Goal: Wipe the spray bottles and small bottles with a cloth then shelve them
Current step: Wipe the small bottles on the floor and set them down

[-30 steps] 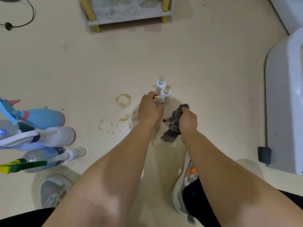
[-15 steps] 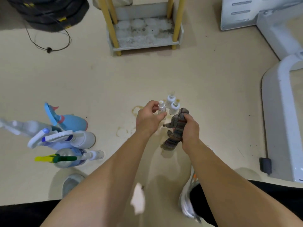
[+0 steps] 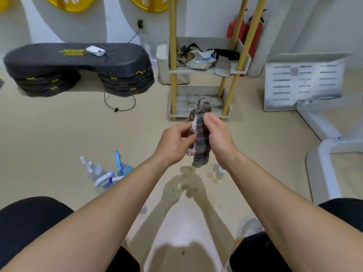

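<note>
Hands: both meet in mid-air ahead of the knees, above the floor [image 3: 78,124], with the bottle and cloth sandwiched between them.
Left hand [image 3: 174,143]: curls its fingers round the body of a small bottle [image 3: 190,151] and grips it upright with the nozzle on top, which leaves one side bare for wiping.
Right hand [image 3: 219,141]: palm turned inward, fingers [image 3: 209,119] nearly straight and pointing up. They press the cloth flat against the bottle. Blur hides whether the thumb hooks the fabric.
Cloth [image 3: 202,142]: hangs lengthwise along the bottle, its ends poking out above and below the hands, likely so that one stroke covers the whole side.
Arms: both forearms reach forward and converge, wrists about level.
Waiting: two more small bottles [image 3: 220,172] stand on the floor just below the right wrist. The spray bottles [image 3: 122,169] are clustered to the left.
Shelf [image 3: 179,115]: straight ahead beyond the hands, and its lowest tier looks free to take the bottle.
Stage: wiping, by my reading, with shelving not yet begun.
</note>
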